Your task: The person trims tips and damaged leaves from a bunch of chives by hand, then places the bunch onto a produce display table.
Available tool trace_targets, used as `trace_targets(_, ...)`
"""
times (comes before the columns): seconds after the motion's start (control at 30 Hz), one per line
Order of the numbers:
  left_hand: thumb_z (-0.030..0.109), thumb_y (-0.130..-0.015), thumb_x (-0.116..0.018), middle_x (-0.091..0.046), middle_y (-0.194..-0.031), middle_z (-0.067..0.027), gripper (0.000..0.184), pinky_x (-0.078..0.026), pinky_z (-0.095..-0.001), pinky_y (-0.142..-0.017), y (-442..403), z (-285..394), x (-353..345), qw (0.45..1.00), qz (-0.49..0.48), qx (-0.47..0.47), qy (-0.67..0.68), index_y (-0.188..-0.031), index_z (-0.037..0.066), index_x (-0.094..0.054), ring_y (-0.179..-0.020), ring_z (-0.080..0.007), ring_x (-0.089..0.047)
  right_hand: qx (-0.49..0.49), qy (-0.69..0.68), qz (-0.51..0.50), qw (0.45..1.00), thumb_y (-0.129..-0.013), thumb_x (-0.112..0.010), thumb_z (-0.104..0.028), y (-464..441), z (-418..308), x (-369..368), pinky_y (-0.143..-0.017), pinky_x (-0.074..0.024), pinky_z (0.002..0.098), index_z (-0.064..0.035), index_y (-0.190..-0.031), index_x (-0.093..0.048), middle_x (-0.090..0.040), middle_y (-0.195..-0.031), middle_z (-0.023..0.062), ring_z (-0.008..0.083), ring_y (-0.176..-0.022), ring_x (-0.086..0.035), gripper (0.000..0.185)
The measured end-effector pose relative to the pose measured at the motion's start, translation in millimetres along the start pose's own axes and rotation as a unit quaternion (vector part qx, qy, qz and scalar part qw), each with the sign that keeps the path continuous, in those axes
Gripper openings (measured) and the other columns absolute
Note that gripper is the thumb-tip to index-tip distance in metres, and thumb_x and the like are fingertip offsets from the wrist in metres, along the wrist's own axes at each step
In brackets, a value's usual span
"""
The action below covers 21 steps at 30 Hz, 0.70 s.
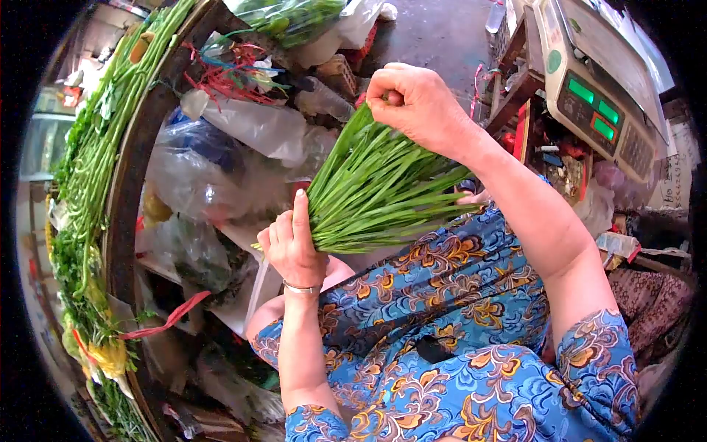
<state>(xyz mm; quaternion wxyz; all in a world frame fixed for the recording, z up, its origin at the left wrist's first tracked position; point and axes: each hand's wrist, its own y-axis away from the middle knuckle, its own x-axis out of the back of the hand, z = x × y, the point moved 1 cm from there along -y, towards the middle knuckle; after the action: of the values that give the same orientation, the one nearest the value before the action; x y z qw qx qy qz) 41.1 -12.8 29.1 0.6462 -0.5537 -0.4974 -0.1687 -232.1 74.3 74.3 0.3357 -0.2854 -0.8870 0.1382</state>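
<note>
A bundle of long green leafy stalks (387, 188) fans out between my two hands, above my lap. My left hand (294, 239), with a bracelet at the wrist, is wrapped round the bundle at its lower left, the thumb pointing up along it. At the top edge of the stalks, my right hand (416, 103) is closed with the fingertips pinched together. What lies inside that pinch is hidden by the fingers.
Greens (103, 162) line a ledge along the left. Red plastic ties (232, 70) and clear plastic bags (191, 162) lie beside it. A weighing scale (604, 96) with lit green digits stands at the upper right. More bagged greens (287, 18) are at the top.
</note>
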Motion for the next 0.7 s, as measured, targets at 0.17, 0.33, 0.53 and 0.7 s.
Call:
trace_targets(0.17, 0.022, -0.083, -0.062, -0.062, -0.088, -0.0036, 0.052, -0.040, -0.0358, -0.076, 0.9, -1.8, 0.9, 1.000, 0.007, 0.004, 0.004, -0.133, 0.009, -0.055, -0.081, -0.0216, -0.060, -0.015, -0.035, 0.096, 0.995, -0.078, -0.066, -0.009, -7.4, 8.1, 14.0, -0.066, -0.0492, 0.0335, -0.0020, -0.082, -0.063, -0.059, -0.077, 0.0116, 0.0240, -0.069, -0.061, 0.009)
trace_targets(0.33, 0.038, -0.087, -0.062, -0.065, -0.098, -0.0070, 0.055, -0.041, -0.0377, -0.079, 6.4, -7.7, -1.1, 1.000, 0.012, 0.006, 0.001, -0.133, 0.007, -0.055, -0.087, -0.0243, -0.062, -0.030, -0.007, 0.116, 0.993, -0.080, -0.067, -0.014, -5.7, 15.2, 17.7, -0.076, -0.0482, 0.0346, -0.0081, -0.092, -0.070, -0.062, -0.087, 0.0093, 0.0229, -0.081, -0.062, 0.014)
trace_targets(0.53, 0.043, -0.089, -0.058, -0.065, -0.100, -0.0074, 0.057, -0.041, -0.0381, -0.080, 7.8, -10.4, -2.5, 1.000, 0.018, 0.006, -0.009, -0.134, 0.007, -0.054, -0.088, -0.0244, -0.062, 0.080, 0.194, 0.197, 0.958, -0.080, -0.069, -0.021, -2.2, 10.8, 19.8, -0.094, -0.0381, 0.0410, -0.0148, -0.096, -0.072, -0.067, -0.103, 0.0044, 0.0245, -0.100, -0.060, 0.017)
trace_targets(0.7, 0.043, -0.089, -0.058, -0.065, -0.100, -0.0072, 0.058, -0.041, -0.0382, -0.079, 7.1, -10.5, -1.7, 1.000, 0.016, 0.005, -0.009, -0.134, 0.007, -0.054, -0.088, -0.0241, -0.062, 0.074, 0.030, 0.038, 0.996, -0.083, -0.071, -0.013, -5.5, 8.5, 19.6, -0.100, -0.0388, 0.0372, -0.0123, -0.101, -0.071, -0.068, -0.104, 0.0032, 0.0223, -0.104, -0.060, 0.018)
